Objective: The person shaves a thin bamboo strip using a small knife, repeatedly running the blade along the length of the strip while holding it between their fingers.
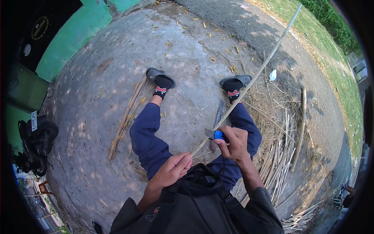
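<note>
A long, thin, pale stick (267, 59), which looks like bamboo, slants from my lap up to the far right. Its near end is gripped by my left hand (174, 169), fingers wrapped round it. My right hand (234, 143) is closed on the blue handle of a short-bladed knife (209, 133). That grey blade meets the stick a little beyond my left hand, and most of the handle is hidden by my fingers. On the ground between my legs lies a longer dark blade (219, 112), partly covered by the stick and knife.
Split strips (277, 162) lie heaped right of my leg, among dry shavings (269, 102). A thicker pole (301, 128) lies beyond them. More strips (127, 117) rest by my left foot. A motorcycle (36, 144) stands far left, near a green wall (72, 39).
</note>
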A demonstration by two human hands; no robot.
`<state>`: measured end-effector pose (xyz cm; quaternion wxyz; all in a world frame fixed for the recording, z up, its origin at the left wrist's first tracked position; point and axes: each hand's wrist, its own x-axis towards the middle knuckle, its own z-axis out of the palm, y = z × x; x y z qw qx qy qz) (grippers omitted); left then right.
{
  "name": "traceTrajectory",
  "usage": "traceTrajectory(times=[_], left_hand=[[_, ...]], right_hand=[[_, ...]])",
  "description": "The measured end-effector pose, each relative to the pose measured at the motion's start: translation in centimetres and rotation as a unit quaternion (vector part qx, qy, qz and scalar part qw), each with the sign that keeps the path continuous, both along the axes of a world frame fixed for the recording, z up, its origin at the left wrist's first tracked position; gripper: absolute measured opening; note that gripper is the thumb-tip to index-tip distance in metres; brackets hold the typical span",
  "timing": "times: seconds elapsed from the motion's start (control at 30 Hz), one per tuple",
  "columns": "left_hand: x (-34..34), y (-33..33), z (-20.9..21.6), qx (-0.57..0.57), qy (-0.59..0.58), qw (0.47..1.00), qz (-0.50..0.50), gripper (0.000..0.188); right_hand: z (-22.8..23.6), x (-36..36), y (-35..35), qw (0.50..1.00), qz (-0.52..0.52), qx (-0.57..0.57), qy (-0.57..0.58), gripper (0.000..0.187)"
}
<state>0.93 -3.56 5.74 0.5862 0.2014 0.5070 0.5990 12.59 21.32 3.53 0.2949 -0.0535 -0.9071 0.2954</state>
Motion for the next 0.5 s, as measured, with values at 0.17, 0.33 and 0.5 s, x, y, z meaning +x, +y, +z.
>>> traceTrajectory(times=[0.17, 0.33, 0.5], left_hand=[[0.2, -0.5, -0.1, 0.000, -0.011, 1.000, -0.002, 0.038], [0.6, -0.2, -0.1, -0.002, 0.017, 1.000, 0.005, 0.037], [1.3, -2.9, -0.9, -0.022, 0.004, 0.999, -0.034, 0.036]], right_hand=[[0.4, -0.3, 0.8, 0.999, -0.031, 0.024, 0.012, 0.029], [0.3, -0.6, 1.4, 0.996, -0.045, 0.081, 0.011, 0.029], [0.2, 0.7, 13.0, 0.904, -0.397, -0.114, 0.112, 0.043]])
